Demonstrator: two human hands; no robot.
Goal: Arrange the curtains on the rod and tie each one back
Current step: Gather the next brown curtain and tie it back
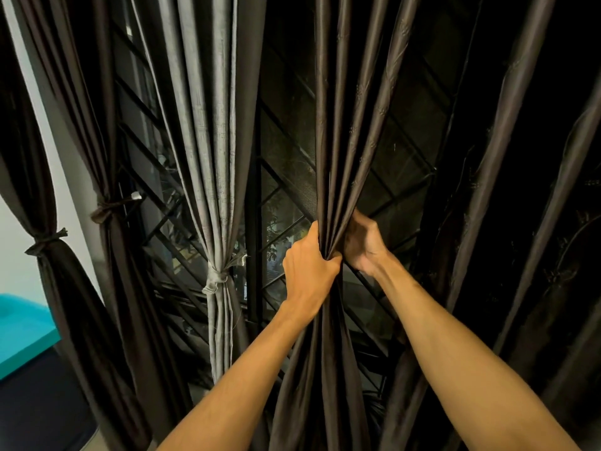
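Head view: dark brown curtain at centre, hanging before the window grille, gathered into a narrow bundle. Left hand closed around the folds from the left; right hand curled shut on the same bundle from the right, just beside the left. Long axis vertical, pleats fanning upward toward the rod, out of frame. Fabric judged soft, light and somewhat slick; best held at the gathered waist. Grey curtain and two brown curtains at left already tied. Further panels at right loose.
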